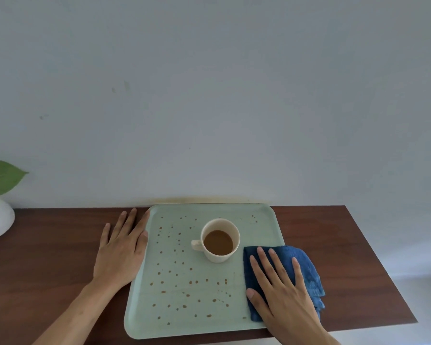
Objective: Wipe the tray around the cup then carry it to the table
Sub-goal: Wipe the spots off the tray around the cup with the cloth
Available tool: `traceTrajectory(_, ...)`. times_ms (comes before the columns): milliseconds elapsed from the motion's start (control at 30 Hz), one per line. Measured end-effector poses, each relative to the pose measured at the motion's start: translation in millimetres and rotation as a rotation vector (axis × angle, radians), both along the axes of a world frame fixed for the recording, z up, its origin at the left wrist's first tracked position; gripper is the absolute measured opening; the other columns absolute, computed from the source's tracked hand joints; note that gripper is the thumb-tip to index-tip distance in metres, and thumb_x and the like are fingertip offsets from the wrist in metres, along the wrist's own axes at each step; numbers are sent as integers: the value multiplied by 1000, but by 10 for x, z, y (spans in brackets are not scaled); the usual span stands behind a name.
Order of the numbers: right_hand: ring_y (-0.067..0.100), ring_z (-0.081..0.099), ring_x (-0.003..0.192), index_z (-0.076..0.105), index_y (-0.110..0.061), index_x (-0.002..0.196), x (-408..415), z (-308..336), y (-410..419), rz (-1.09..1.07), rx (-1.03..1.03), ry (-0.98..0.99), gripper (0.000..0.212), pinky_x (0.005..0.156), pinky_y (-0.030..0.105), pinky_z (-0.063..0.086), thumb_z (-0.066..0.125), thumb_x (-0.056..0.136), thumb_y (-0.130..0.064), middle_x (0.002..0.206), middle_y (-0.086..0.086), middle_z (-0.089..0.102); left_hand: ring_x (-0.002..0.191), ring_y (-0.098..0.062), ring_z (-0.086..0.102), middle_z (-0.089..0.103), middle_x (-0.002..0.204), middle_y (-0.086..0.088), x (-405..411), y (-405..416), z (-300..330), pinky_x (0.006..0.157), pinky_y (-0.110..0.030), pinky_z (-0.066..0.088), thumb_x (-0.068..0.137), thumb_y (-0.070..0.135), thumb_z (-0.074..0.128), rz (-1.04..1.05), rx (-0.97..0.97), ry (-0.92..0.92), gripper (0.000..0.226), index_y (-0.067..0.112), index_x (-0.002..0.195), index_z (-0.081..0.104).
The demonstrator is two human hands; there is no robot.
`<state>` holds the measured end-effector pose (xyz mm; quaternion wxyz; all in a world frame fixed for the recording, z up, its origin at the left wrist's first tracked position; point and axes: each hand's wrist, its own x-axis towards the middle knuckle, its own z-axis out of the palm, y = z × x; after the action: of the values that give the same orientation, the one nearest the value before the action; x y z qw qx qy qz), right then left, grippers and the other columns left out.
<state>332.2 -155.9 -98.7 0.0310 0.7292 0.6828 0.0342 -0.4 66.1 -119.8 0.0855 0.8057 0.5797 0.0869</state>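
On the dark wooden counter (60,245) lies a pale green, brown-spotted rectangular tray (174,327) bearing a cream coffee cup (220,239); right hand (281,292) flat, fingers spread, presses a blue cloth (306,270); left hand (122,247) flat beside the tray's rim.

Pale green tray (264,220) speckled with brown spots; cream cup (220,257) holding brown liquid. Dark blue cloth (306,267); reddish-brown worktop (60,245).

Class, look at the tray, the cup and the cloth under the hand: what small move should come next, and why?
Probably slide the right hand and its blue cloth leftward along the tray's near edge, passing below the cup. Brown spots still dot that part of the tray, and the cup holds liquid, so keeping clear avoids a spill. The left hand already lies flat against the tray's left rim.
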Motion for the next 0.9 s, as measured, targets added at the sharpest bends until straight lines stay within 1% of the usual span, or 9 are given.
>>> traceTrajectory(133,27,35,153,45,-23,158,25,2,108,-22,-62,49,67,115,62,19,35,104,-61,166,1,37,161,-15,4,13,174,4,-7,4,-17,130,-49,5,104,48,5,-7,7,-4,60,43,164,7)
traceTrajectory(200,25,23,158,34,-25,163,63,-4,186,-30,-92,71,68,119,61,13,27,106,-63,171,0,26,161,-15,3,13,174,4,-8,4,-21,130,-49,6,104,48,5,-7,6,5,60,43,164,6)
traceTrajectory(267,22,8,161,20,-28,166,103,-13,281,-38,-107,92,70,123,60,3,17,107,-66,174,-4,13,161,-15,3,13,174,4,-12,8,-24,130,-50,7,104,48,4,-9,9,10,60,42,164,6)
traceTrajectory(333,20,-2,161,10,-31,166,142,-19,395,-39,-106,109,71,124,58,-5,9,106,-68,175,-6,4,161,-15,3,14,174,4,-14,8,-24,130,-50,8,104,48,4,-9,9,7,60,42,164,7)
traceTrajectory(500,13,-22,158,-13,-37,162,275,-22,711,-43,-110,107,71,126,56,-13,-5,101,-72,173,-11,-15,161,-15,4,13,174,4,-13,7,-26,130,-50,8,104,47,4,-8,12,16,60,43,164,6)
traceTrajectory(567,12,-25,157,-18,-37,160,311,-16,829,-48,-115,105,71,126,56,-13,-7,100,-72,173,-12,-18,161,-14,0,9,174,6,-15,8,-21,130,-49,6,104,48,2,-6,1,16,59,46,163,3)
traceTrajectory(700,12,-24,157,-19,-36,159,328,-2,978,-56,-114,108,72,126,56,-13,-9,98,-72,173,-12,-17,161,-13,-1,9,174,7,-8,10,-9,131,-49,5,103,49,1,-1,-2,1,60,46,162,2)
traceTrajectory(900,14,-25,157,-19,-35,160,334,-25,916,-42,-121,99,72,126,55,-16,-9,100,-72,173,-11,-19,161,-13,-2,8,174,7,-3,5,-4,131,-48,4,102,48,1,6,-2,16,60,45,162,-1)
